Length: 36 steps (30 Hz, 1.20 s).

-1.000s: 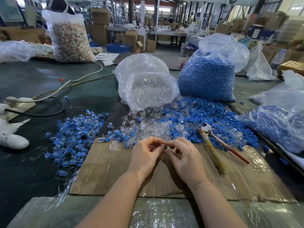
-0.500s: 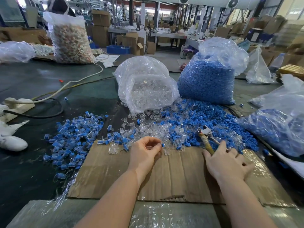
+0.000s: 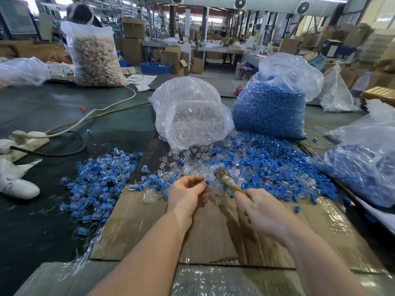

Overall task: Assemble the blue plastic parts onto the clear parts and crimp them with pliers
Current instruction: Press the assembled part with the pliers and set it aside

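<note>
Left hand (image 3: 188, 194) was raised over the cardboard sheet (image 3: 136, 227), fingers curled with the tips pinching a small assembled piece (image 3: 207, 182); only its blue end showed, and the clear half could not be made out. It was held up at the fingertips, likely so the joint stayed exposed for the tool. Right hand (image 3: 261, 210) was wrapped around the handles of the pliers (image 3: 227, 180), fingers clamped on the tape-wound grip, nose aimed toward the pinched piece and just beside it; blur hid whether the jaws were apart or together, cannot tell. Judged step: crimp about to happen, part not yet between the jaws. Loose blue parts (image 3: 273, 167) and clear parts (image 3: 192, 167) lay spilled just beyond the cardboard in front of the hands, probably for quick reach. Behind them sat the clear-part bag (image 3: 192, 116) and the blue-part bag (image 3: 271, 107), mouths toward the pile. Finished pieces (image 3: 100, 180) were heaped to the left on the dark table (image 3: 42, 221), apart from raw stock, likely to keep them sorted. Plenty of raw stock remained, so the task looked far from done.
</note>
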Motion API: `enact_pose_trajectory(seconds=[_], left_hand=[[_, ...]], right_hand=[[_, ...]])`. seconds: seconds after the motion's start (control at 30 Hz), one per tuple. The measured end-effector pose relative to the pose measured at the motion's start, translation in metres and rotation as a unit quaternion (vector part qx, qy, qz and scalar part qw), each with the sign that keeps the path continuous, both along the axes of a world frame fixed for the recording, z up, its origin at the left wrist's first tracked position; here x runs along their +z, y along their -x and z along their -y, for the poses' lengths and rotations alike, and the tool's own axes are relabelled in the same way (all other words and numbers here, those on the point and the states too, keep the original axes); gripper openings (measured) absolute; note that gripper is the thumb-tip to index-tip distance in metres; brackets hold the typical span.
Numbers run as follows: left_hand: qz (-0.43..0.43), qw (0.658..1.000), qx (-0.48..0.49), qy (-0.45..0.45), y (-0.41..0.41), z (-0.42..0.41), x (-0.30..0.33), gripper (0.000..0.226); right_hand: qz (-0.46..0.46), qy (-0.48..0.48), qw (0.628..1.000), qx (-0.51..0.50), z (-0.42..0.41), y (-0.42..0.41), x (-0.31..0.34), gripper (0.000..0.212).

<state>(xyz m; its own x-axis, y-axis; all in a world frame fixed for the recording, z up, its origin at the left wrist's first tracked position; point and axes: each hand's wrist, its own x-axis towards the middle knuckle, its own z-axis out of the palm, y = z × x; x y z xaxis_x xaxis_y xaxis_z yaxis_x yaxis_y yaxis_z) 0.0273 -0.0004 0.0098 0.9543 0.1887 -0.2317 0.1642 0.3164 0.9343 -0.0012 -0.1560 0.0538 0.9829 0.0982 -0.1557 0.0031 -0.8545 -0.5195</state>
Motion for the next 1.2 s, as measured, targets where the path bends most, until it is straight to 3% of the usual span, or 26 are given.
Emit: enact_pose_trajectory(seconds=[0.27, 0.43, 0.8, 1.07, 1.2], left_hand=[[0.003, 1.0, 0.019, 0.016, 0.0, -0.001, 0.004, 0.014], [-0.001, 0.999, 0.037, 0.002, -0.002, -0.001, -0.001, 0.015], [-0.017, 0.998, 0.059, -0.007, -0.003, 0.0, -0.003, 0.013], [-0.023, 0.998, 0.058, -0.003, -0.005, 0.0, -0.002, 0.012], [-0.033, 0.998, 0.053, -0.004, -0.007, 0.0, -0.001, 0.014]], right_hand=[[-0.114, -0.094, 0.989, 0.028, -0.002, 0.007, 0.011, 0.031], [-0.158, -0.109, 0.98, 0.043, 0.001, 0.007, 0.015, 0.002], [-0.166, -0.16, 0.97, 0.075, -0.002, 0.011, 0.026, 0.034], [-0.144, -0.165, 0.973, 0.068, -0.002, 0.014, 0.025, 0.036], [-0.105, -0.143, 0.981, 0.073, -0.003, 0.017, 0.025, 0.024]])
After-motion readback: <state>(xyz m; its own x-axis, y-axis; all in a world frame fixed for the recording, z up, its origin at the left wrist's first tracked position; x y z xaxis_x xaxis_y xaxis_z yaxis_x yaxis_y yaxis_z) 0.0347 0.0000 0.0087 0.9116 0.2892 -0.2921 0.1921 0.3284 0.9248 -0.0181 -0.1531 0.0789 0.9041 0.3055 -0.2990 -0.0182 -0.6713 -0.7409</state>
